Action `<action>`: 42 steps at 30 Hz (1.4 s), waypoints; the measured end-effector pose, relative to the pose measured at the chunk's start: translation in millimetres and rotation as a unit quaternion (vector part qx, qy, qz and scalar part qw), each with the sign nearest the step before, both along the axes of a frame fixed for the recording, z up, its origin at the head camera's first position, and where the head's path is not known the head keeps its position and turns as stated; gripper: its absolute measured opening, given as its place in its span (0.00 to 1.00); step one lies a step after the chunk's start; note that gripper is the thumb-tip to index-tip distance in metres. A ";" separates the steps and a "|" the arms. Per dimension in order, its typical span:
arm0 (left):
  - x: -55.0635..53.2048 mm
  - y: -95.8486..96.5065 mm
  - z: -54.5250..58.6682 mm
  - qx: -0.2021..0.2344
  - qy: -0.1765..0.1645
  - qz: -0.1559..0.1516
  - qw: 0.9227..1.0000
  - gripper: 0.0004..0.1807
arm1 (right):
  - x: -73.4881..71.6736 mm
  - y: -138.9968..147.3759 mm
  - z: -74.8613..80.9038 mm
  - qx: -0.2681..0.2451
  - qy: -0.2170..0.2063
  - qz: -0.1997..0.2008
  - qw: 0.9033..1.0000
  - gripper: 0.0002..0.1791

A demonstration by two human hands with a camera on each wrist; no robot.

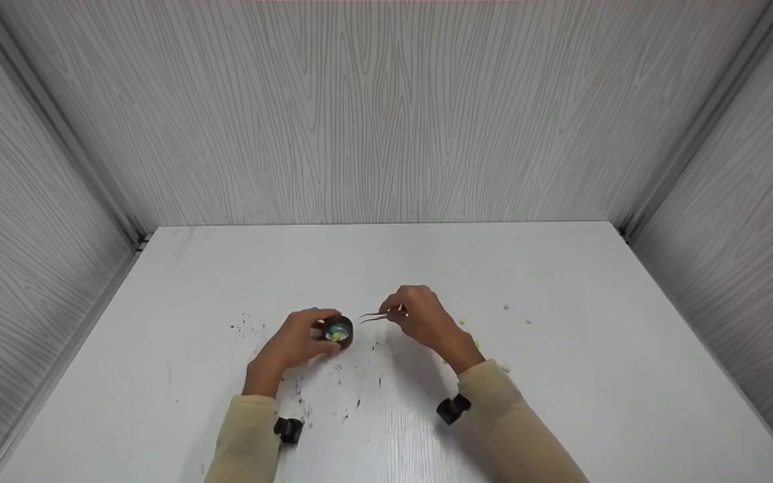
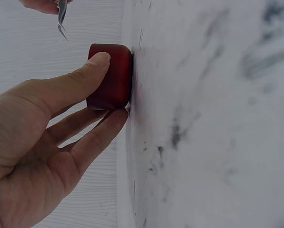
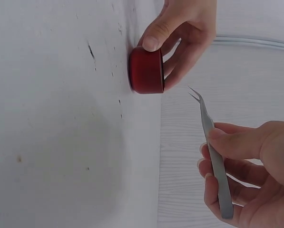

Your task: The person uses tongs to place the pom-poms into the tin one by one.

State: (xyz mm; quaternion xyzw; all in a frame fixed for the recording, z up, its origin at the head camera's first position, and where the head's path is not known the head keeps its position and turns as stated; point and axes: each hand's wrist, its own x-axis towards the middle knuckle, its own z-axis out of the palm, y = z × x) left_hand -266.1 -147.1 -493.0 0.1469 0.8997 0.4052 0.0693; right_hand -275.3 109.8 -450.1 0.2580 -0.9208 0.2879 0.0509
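My left hand grips a small, dark red round cup between thumb and fingers, its base at the white tabletop. In the head view the cup's mouth shows small yellow-green and bluish bits inside. My right hand pinches bent-tip metal tweezers between thumb and fingers. The tweezers' points are slightly apart with nothing between them, a short way to the right of the cup. In the right wrist view the red cup stands beyond those points.
Several small yellow and white bits, among them a yellow one and a white one, lie on the white table around and beyond the right wrist. Dark smudges mark the tabletop near the left hand. Grey wood-grain panels enclose the back and sides.
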 end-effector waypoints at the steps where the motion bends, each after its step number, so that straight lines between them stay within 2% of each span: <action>1: 0.0 -0.2 -0.1 0.001 -0.001 0.000 1.000 0.30 | 0.9 2.1 0.7 -0.003 0.001 0.001 1.000 0.09; 15: 0.8 -1.1 0.9 0.004 -0.007 0.001 1.000 0.31 | 11.7 42.8 5.7 -0.007 0.025 -0.011 1.000 0.08; 27: 0.2 -1.4 0.1 0.004 -0.014 0.004 1.000 0.31 | 16.5 80.9 2.3 -0.012 0.016 -0.035 0.999 0.08; 34: 1.1 -1.3 0.9 0.000 -0.017 0.007 1.000 0.31 | 16.3 94.7 2.2 -0.007 0.026 -0.044 0.999 0.08; 42: 1.0 -0.4 1.1 -0.007 -0.018 0.010 1.000 0.32 | 11.5 110.7 1.5 -0.016 0.011 -0.056 0.998 0.08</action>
